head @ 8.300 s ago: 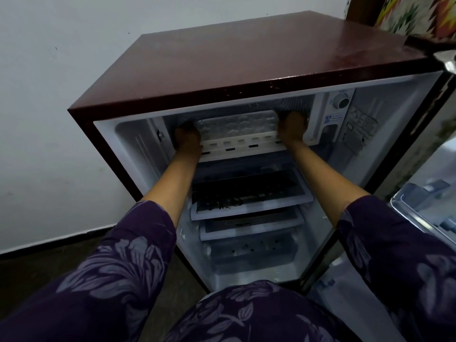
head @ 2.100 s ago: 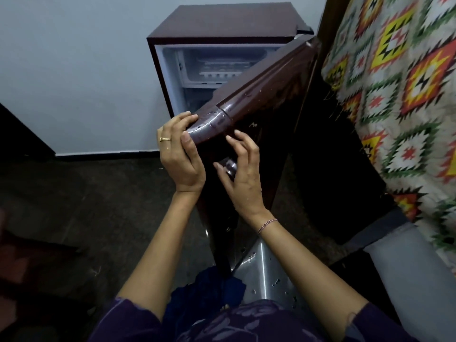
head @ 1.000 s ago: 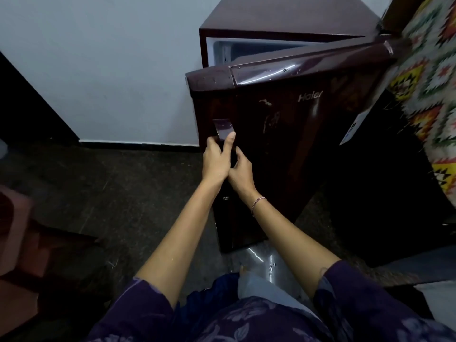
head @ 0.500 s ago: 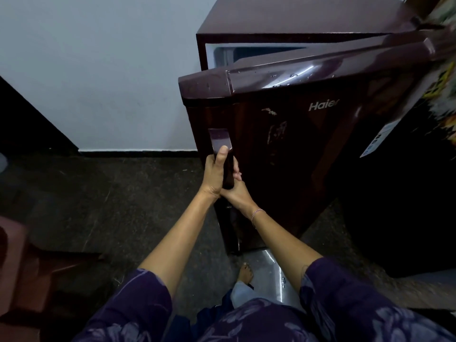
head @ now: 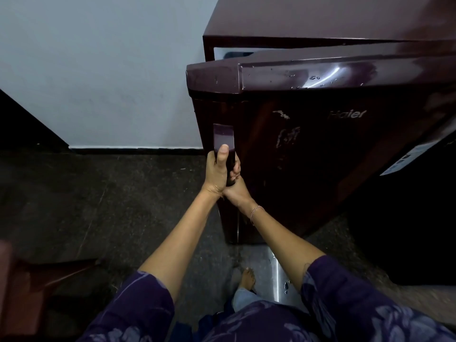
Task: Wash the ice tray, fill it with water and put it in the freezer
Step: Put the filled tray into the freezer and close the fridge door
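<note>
maroon door (head: 320, 149) was nearly shut, both hands, left (head: 217, 172) and right (head: 235, 191), wrapped round the handle (head: 223, 137), probably for a firm push closed, with the tray out of sight, presumably inside the fridge (head: 320, 18).

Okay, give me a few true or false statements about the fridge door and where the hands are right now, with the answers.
1. Both hands grip the door handle. True.
2. The fridge door is fully shut. False: a gap still shows at its top left.
3. The right hand wears a bracelet at the wrist. True.
4. The left hand holds the ice tray. False: it is on the handle; no tray is visible.
5. The door reads Haier. True.
</note>
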{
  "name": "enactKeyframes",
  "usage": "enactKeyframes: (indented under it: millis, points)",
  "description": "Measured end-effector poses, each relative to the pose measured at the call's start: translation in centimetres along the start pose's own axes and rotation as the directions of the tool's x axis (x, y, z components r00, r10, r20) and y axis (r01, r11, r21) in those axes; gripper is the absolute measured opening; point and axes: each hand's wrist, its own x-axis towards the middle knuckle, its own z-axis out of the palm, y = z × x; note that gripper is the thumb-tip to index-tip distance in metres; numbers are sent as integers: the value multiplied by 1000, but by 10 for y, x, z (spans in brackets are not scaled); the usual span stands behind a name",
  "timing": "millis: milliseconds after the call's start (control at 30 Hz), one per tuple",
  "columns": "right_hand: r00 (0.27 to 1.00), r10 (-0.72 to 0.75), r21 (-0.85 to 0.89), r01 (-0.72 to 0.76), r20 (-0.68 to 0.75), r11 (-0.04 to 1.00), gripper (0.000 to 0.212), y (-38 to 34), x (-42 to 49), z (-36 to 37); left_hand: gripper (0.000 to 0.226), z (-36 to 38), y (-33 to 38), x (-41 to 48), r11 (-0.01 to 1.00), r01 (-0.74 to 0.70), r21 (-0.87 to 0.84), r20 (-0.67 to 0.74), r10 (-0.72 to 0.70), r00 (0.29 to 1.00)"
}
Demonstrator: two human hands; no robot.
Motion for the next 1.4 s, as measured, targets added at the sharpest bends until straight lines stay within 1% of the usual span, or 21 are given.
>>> enactKeyframes:
  millis: [67, 167, 300, 433, 567, 767, 900, 1033, 1167, 1400]
  points:
    - [1000, -16, 11, 16, 6, 1000, 22, -6, 6, -1, 80, -2, 0, 8, 1000, 4, 6, 9, -4, 1000]
    - [999, -46, 50, 46, 0, 998, 19, -9, 15, 0, 74, -3, 1, 19, 1000, 8, 11, 15, -8, 1000]
    - [999, -46, 56, 46, -6, 997, 30, -7, 28, -1, 70, -4, 2, 31, 1000, 21, 7, 13, -21, 1000]
    - [999, -48, 62, 49, -11, 997, 35, -13, 41, -2, 70, -5, 3, 45, 1000, 28, -12, 10, -28, 1000]
    - [998, -52, 40, 53, -25, 998, 34, -18, 57, -3, 70, -6, 4, 62, 999, 39, -23, 8, -39, 999]
    - [998, -32, 26, 34, -52, 999, 23, -14, 68, -1, 68, -9, -3, 75, 999, 19, -37, 36, -18, 999]
    - [998, -27, 44, 30, -65, 999, 30, -14, 70, -1, 68, -11, -6, 76, 997, 16, -78, 51, -12, 999]
    - [998, -25, 67, 28, -54, 997, 31, -12, 72, 0, 71, -14, -10, 78, 997, 22, -72, 72, -16, 997]
    - [997, -28, 71, 33, -76, 997, 35, -11, 72, 0, 72, -15, -10, 79, 998, 21, -52, 80, -17, 997]
    - [995, 16, 55, -10, -95, 998, 26, -13, 69, 2, 72, -15, -8, 77, 999, 10, -45, 87, -6, 996]
